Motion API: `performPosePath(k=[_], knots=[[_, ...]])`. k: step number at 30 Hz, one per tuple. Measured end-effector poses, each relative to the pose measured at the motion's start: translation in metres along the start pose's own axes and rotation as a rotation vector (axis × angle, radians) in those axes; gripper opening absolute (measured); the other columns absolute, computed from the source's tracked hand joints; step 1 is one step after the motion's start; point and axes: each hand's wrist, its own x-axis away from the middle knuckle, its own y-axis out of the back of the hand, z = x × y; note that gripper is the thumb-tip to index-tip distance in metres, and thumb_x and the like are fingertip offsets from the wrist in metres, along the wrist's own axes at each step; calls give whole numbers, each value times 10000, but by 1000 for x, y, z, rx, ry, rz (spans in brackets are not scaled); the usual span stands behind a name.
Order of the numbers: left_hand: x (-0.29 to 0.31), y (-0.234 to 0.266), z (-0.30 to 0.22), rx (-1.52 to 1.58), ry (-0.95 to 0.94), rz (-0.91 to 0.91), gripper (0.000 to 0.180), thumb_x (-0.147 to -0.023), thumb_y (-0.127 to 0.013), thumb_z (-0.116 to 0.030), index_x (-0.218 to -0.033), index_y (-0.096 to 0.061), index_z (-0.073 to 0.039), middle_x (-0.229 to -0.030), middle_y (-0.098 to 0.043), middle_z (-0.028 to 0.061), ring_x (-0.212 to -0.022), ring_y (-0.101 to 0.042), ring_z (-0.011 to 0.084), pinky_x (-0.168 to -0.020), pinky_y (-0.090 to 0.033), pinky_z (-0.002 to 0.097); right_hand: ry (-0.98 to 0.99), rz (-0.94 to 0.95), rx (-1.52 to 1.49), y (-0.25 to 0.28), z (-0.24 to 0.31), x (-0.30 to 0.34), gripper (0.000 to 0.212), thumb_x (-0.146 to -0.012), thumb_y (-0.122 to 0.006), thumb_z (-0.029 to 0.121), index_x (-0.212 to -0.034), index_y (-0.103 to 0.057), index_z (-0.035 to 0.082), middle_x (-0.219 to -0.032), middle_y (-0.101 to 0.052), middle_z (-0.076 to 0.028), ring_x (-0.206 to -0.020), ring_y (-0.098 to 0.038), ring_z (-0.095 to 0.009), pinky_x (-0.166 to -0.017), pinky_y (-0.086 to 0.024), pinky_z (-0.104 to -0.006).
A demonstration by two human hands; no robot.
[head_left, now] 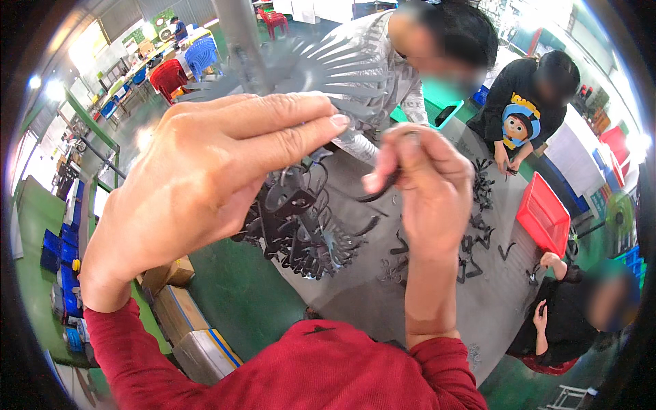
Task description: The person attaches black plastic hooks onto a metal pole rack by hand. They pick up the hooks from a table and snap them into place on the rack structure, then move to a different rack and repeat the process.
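Left hand (205,178) raised at 9 o'clock, fingers pinching grey finned disc (328,68); right hand (427,191) upright, pinching black clip (383,188).

1. Two hands, left hand (205,171) and right hand (424,191), raised above the table (410,301).
2. One red crate (543,215), on the table's right edge.
3. Three other people around the table.
4. Two cardboard boxes (184,314), left of the table.

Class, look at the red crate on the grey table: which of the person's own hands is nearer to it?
Right. The right hand, pinching a small dark clip, is raised closer to the red crate; the left hand is farther off, at the grey pronged part.
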Motion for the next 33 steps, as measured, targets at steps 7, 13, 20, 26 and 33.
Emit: performPosePath(k=[7, 13, 20, 26, 33], knots=[[5, 2, 4, 12, 148, 8, 618, -618, -530, 158, -1183, -598, -85, -1166, -602, 125, -1063, -590, 313, -879, -477, 349, 31, -219, 228, 68, -11, -15, 211, -930, -534, 179, -955, -640, -2, -761, -623, -43, -645, -630, -137, -549, -476, -220], [-1, -6, -4, -87, 251, -31, 557, -694, -531, 145, -1193, -590, -96, -1173, -594, 127, -1050, -589, 313, -885, -471, 360, -78, -499, 377, 181, -15, -21, 238, -920, -561, 226, -998, -644, 17, -809, -634, -23, -660, -618, -103, -545, -458, -191], [-8, -6, -7, -130, 347, -2, 509, -732, -567, 66, -1207, -582, -115, -1170, -583, 134, -1023, -590, 319, -872, -471, 371, -235, -679, 584, 349, -100, 3, 206, -930, -533, 198, -1029, -623, 42, -810, -654, -34, -604, -575, -73, -504, -434, -173], [-7, -1, -1, -174, 315, 73, 538, -734, -593, -10, -1258, -532, -114, -1225, -547, 157, -1057, -566, 351, -889, -464, 394, -429, -556, 1121, 453, -182, 77, 231, -871, -607, 197, -1042, -644, 47, -862, -677, -56, -768, -625, -130, -669, -492, -274], [-4, 24, 24, 99, 86, 255, 797, -657, -661, -188, -1378, -355, -38, -1348, -430, 219, -1200, -454, 392, -984, -396, 424, 66, -447, 1104, 289, -121, 20, 349, -864, -587, 60, -1207, -535, 22, -1126, -620, -105, -1079, -573, -189, -895, -443, -307]])
